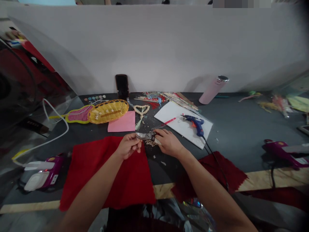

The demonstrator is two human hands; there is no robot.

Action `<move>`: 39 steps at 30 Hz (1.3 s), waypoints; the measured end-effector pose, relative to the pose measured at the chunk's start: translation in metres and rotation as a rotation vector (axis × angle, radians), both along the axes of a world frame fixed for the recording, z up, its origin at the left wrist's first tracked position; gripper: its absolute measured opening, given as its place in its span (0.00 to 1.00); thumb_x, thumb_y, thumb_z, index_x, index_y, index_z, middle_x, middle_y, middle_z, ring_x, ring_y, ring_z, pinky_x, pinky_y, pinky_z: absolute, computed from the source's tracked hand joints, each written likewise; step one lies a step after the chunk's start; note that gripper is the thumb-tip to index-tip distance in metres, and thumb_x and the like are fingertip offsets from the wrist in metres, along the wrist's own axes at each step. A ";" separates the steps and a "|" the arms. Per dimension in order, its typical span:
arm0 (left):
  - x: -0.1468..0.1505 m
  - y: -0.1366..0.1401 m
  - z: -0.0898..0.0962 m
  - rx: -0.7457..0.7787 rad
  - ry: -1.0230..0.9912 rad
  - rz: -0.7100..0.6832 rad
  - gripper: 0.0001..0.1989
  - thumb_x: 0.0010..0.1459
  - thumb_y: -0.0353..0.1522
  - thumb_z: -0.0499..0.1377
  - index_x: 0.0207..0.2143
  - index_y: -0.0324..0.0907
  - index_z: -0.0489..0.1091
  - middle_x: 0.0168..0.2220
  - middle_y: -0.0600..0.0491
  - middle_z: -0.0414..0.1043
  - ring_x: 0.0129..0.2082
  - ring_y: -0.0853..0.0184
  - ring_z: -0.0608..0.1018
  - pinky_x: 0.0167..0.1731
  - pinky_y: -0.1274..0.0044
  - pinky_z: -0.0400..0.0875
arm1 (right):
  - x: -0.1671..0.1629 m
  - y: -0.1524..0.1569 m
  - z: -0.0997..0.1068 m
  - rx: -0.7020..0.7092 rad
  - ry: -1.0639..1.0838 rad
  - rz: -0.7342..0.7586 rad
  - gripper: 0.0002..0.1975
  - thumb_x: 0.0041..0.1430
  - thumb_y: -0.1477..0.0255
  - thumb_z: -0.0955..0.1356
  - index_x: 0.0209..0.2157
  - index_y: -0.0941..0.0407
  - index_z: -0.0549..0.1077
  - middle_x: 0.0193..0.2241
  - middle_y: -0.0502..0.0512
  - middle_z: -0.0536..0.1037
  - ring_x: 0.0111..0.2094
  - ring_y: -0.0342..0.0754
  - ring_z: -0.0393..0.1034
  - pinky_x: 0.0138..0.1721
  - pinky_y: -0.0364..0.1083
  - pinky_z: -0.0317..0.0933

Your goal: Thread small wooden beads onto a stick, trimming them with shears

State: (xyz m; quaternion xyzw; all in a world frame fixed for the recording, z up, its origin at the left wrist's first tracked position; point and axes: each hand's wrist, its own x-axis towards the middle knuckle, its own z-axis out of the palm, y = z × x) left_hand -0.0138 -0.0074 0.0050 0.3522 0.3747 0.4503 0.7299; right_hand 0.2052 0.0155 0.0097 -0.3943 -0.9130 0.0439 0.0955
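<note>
My right hand [168, 143] is closed round the handles of a pair of pruning shears [145, 136], their blades pointing left. My left hand [129, 146] is pinched at the blade tips; whatever its fingers hold is too small to make out. Just beneath the shears lies a pile of small pale wooden bits [151, 144] on the dark table. A red cloth [96, 170] is spread under my left hand and forearm. Beyond the hands sit a beaded loop with a tassel [142, 110] and a pink sheet of paper [123, 122].
A blue glue gun [198, 126] rests on a white board [169, 112], its cord trailing toward the front edge. A yellow wicker basket [122, 104], phone [122, 86], sticks [181, 100] and pink tumbler [211, 91] stand farther back. Purple devices [56, 167] flank both sides.
</note>
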 end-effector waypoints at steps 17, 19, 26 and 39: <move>0.007 0.003 -0.014 0.247 0.297 0.229 0.09 0.51 0.35 0.59 0.27 0.36 0.68 0.22 0.55 0.70 0.16 0.78 0.65 0.21 0.80 0.68 | -0.006 0.000 -0.007 -0.050 0.023 -0.166 0.26 0.60 0.64 0.59 0.57 0.59 0.55 0.46 0.63 0.68 0.46 0.53 0.63 0.46 0.49 0.56; 0.007 0.002 -0.013 0.251 0.317 0.231 0.09 0.51 0.35 0.59 0.27 0.36 0.68 0.22 0.55 0.71 0.16 0.78 0.65 0.21 0.80 0.68 | -0.007 -0.001 -0.007 -0.047 0.009 -0.158 0.27 0.60 0.65 0.59 0.59 0.58 0.52 0.48 0.63 0.67 0.47 0.53 0.62 0.47 0.50 0.55; 0.007 0.000 -0.010 0.237 0.301 0.238 0.09 0.50 0.35 0.59 0.25 0.36 0.68 0.21 0.55 0.70 0.15 0.78 0.64 0.20 0.80 0.69 | -0.009 -0.003 -0.007 -0.058 -0.046 -0.146 0.26 0.58 0.70 0.59 0.59 0.58 0.53 0.46 0.63 0.67 0.44 0.52 0.63 0.46 0.48 0.56; 0.005 -0.001 -0.006 0.182 0.166 0.142 0.10 0.48 0.35 0.61 0.23 0.36 0.67 0.19 0.56 0.68 0.14 0.79 0.62 0.19 0.78 0.70 | -0.004 -0.001 -0.002 -0.063 -0.057 -0.086 0.34 0.54 0.73 0.60 0.62 0.56 0.45 0.54 0.62 0.61 0.50 0.54 0.57 0.47 0.51 0.53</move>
